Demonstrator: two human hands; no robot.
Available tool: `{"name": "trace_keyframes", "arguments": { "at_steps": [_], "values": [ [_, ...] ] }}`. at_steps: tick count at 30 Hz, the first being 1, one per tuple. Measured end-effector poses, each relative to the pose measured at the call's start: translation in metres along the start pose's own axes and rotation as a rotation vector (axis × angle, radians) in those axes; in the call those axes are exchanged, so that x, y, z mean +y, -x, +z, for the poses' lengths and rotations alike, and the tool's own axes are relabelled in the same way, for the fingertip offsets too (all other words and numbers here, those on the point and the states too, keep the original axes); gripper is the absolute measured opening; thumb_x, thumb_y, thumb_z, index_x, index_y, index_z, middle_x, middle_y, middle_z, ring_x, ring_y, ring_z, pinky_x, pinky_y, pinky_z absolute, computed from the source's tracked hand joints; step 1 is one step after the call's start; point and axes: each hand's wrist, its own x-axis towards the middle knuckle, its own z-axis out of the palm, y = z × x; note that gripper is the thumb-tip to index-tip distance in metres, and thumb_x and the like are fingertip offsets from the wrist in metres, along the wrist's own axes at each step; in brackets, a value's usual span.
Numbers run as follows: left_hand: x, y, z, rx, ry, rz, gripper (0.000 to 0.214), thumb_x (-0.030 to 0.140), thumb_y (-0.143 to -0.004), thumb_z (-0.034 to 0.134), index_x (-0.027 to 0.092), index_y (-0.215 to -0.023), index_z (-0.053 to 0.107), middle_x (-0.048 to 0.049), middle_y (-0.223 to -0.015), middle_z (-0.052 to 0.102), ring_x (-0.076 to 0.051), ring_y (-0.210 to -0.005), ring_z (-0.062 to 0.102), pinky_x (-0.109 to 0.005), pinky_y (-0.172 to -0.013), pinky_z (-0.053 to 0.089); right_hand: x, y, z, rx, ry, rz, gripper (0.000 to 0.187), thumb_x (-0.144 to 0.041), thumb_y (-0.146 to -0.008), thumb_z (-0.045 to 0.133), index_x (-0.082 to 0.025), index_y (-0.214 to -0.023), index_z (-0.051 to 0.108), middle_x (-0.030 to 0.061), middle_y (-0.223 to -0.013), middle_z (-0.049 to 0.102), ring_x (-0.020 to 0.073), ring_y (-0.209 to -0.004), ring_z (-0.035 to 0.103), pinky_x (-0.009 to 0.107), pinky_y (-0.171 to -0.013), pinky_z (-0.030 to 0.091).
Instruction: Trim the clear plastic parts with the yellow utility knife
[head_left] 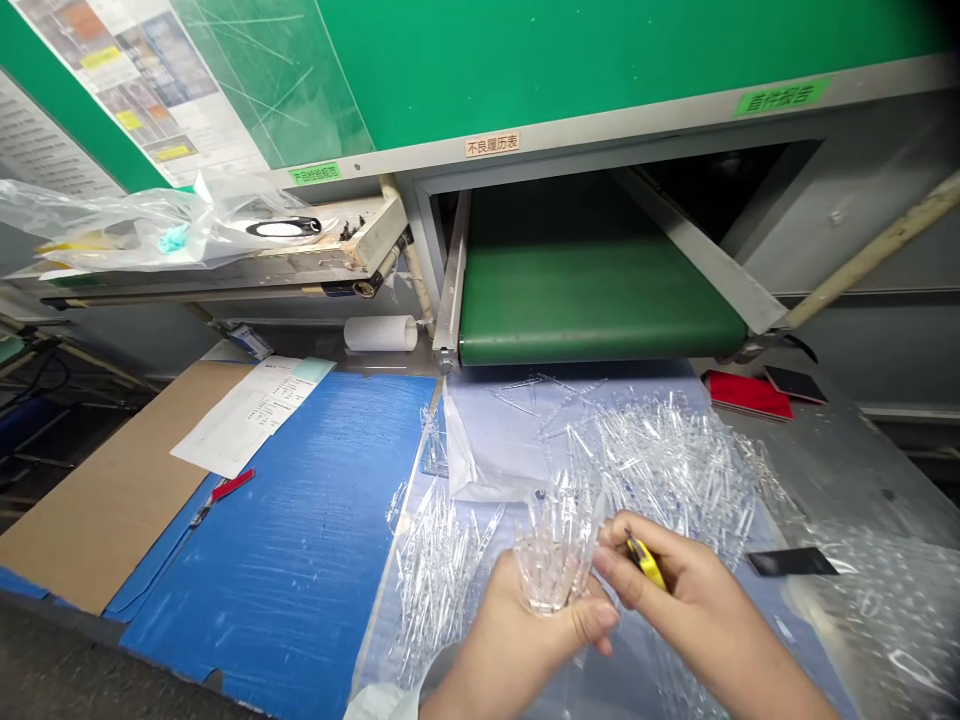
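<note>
My left hand (536, 620) is wrapped round a bundle of clear plastic sticks (553, 565), which fan upward out of it. Close beside it, my right hand (660, 575) is closed on a small yellow-and-black cutter (645, 563); its blade is too small to make out. The right fingertips are near the bundle's right side, and whether they also pinch a stick I cannot tell. A large heap of clear sticks (675, 465) lies beyond my right hand. To the left of my left hand is a narrower pile of clear sticks (439, 575).
A green conveyor belt (600, 310) ends behind the heap. The blue board (300, 530), cardboard (120, 480) and paper sheet (255, 415) lie left. Bubble wrap (892, 600), a black strip (791, 561) and a red pad (748, 395) are right. A shelf (300, 265) juts out upper left.
</note>
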Motion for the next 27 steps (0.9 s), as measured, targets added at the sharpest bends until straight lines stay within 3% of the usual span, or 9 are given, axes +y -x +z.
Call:
{"name": "trace_keyframes", "arguments": {
  "at_steps": [4,7,10,12,15,18,23,25,27],
  "values": [
    [-0.013,-0.009,-0.003,0.045,0.092,-0.04,0.049,0.051,-0.061,0.077,0.013,-0.086,0.062,-0.0003,-0.067,0.059,-0.008,-0.052,0.042,-0.023,-0.052,0.031,0.022,0.003,-0.023,0.087,0.077,0.065,0.032,-0.045,-0.086,0.047,-0.022,-0.064,0.047,-0.0048,-0.056,0.042,0.0112,-0.049,0.041,0.022,-0.046,0.035],
    [-0.025,-0.011,-0.012,0.076,0.173,-0.064,0.052,0.047,-0.063,0.078,0.014,-0.096,0.057,0.006,-0.053,0.05,-0.006,-0.046,0.037,-0.022,-0.05,0.027,0.064,0.018,-0.046,-0.113,0.422,0.171,0.031,-0.043,-0.085,0.046,-0.022,-0.062,0.046,-0.0025,-0.058,0.051,0.0144,-0.055,0.049,0.024,-0.051,0.039],
    [-0.037,-0.009,-0.019,0.041,0.298,-0.152,0.044,0.038,-0.069,0.074,0.015,-0.101,0.054,0.0093,-0.047,0.043,-0.006,-0.044,0.035,-0.022,-0.05,0.028,0.106,0.041,-0.051,-0.16,0.57,0.273,0.023,-0.034,-0.078,0.05,-0.022,-0.059,0.053,0.0039,-0.063,0.065,0.0226,-0.064,0.062,0.03,-0.059,0.045],
    [-0.043,-0.008,-0.021,0.018,0.368,-0.213,0.03,0.033,-0.071,0.072,0.015,-0.089,0.056,0.0088,-0.044,0.042,-0.006,-0.042,0.034,-0.022,-0.05,0.029,0.122,0.052,-0.047,-0.159,0.643,0.349,0.022,-0.032,-0.076,0.051,-0.021,-0.059,0.058,0.0081,-0.065,0.069,0.0283,-0.067,0.066,0.035,-0.06,0.047],
    [-0.05,-0.008,-0.02,0.024,0.43,-0.262,0.026,0.032,-0.07,0.072,0.015,-0.071,0.052,0.0057,-0.047,0.046,-0.007,-0.044,0.041,-0.023,-0.051,0.032,0.122,0.051,-0.036,-0.154,0.751,0.422,0.027,-0.036,-0.082,0.048,-0.021,-0.067,0.064,0.011,-0.068,0.071,0.033,-0.071,0.068,0.038,-0.061,0.047],
    [-0.056,-0.01,-0.019,0.013,0.449,-0.252,0.034,0.036,-0.067,0.076,0.016,-0.067,0.049,0.0031,-0.053,0.05,-0.008,-0.049,0.046,-0.024,-0.054,0.034,0.11,0.031,-0.022,-0.126,0.833,0.432,0.032,-0.035,-0.09,0.042,-0.019,-0.079,0.066,0.0133,-0.076,0.071,0.0335,-0.078,0.068,0.041,-0.065,0.046],
    [-0.065,-0.01,-0.017,0.007,0.415,-0.221,0.044,0.037,-0.054,0.085,0.017,-0.066,0.048,0.0079,-0.049,0.042,-0.005,-0.044,0.035,-0.023,-0.052,0.031,0.106,-0.004,0.007,-0.099,0.847,0.477,0.026,-0.036,-0.092,0.052,-0.015,-0.084,0.064,0.0042,-0.086,0.068,0.0178,-0.08,0.064,0.038,-0.077,0.049],
    [-0.066,-0.01,-0.017,0.032,0.376,-0.216,0.044,0.037,-0.054,0.085,0.017,-0.067,0.049,0.0086,-0.049,0.042,-0.004,-0.042,0.032,-0.023,-0.051,0.03,0.109,-0.009,0.011,-0.09,0.78,0.496,0.023,-0.037,-0.092,0.054,-0.015,-0.089,0.063,0.0018,-0.089,0.066,0.0146,-0.079,0.063,0.035,-0.075,0.05],
    [-0.065,-0.009,-0.018,0.068,0.311,-0.213,0.04,0.04,-0.058,0.082,0.016,-0.068,0.051,0.0089,-0.047,0.041,-0.005,-0.042,0.032,-0.023,-0.051,0.029,0.107,-0.009,0.007,-0.087,0.664,0.498,0.023,-0.035,-0.091,0.055,-0.015,-0.081,0.062,0.0001,-0.08,0.064,0.0137,-0.072,0.061,0.032,-0.069,0.049]
  ]
}}
